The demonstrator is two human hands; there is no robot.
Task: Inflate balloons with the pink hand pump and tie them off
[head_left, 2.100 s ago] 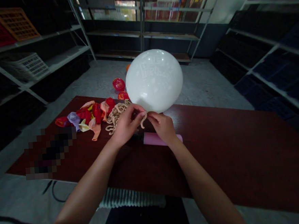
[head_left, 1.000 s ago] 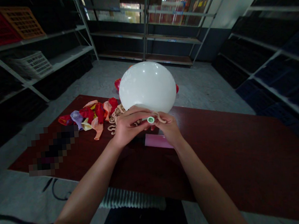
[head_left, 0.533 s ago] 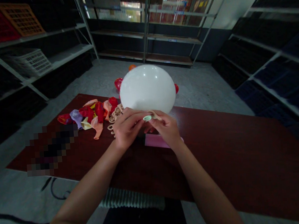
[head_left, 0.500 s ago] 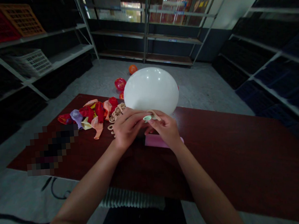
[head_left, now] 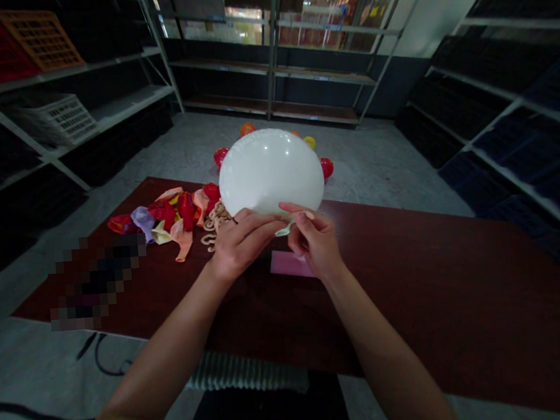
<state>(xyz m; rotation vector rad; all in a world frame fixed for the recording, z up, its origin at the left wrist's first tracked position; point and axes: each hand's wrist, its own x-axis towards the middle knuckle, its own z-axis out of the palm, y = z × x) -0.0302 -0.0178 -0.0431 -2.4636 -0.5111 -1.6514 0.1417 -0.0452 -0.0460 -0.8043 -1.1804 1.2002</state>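
A big inflated white balloon (head_left: 272, 169) stands just beyond my two hands, its pale mouth (head_left: 284, 231) turned toward me between them. My left hand (head_left: 241, 241) is closed round the balloon's neck, fingers laid over the top. My right hand (head_left: 318, 239) is pinched on a thin beige strip (head_left: 309, 215) beside the neck; how it runs round the neck is hidden by the fingers. Beneath the right hand a pink flat-sided object (head_left: 291, 263) lies on the table. Close to my left hand is a heap of beige curled strips (head_left: 216, 221).
Uninflated balloons (head_left: 175, 214) in red, purple, yellow and peach lie on the left of the dark red table (head_left: 438, 276). Several small inflated balloons, including a red one (head_left: 326, 167), rest on the floor beyond. Shelving racks (head_left: 270, 76) with crates surround the area.
The white balloon has shifted slightly left, and its mouth has tipped lower. My right hand has turned, with its index finger lifted and the beige strip drawn along with it.
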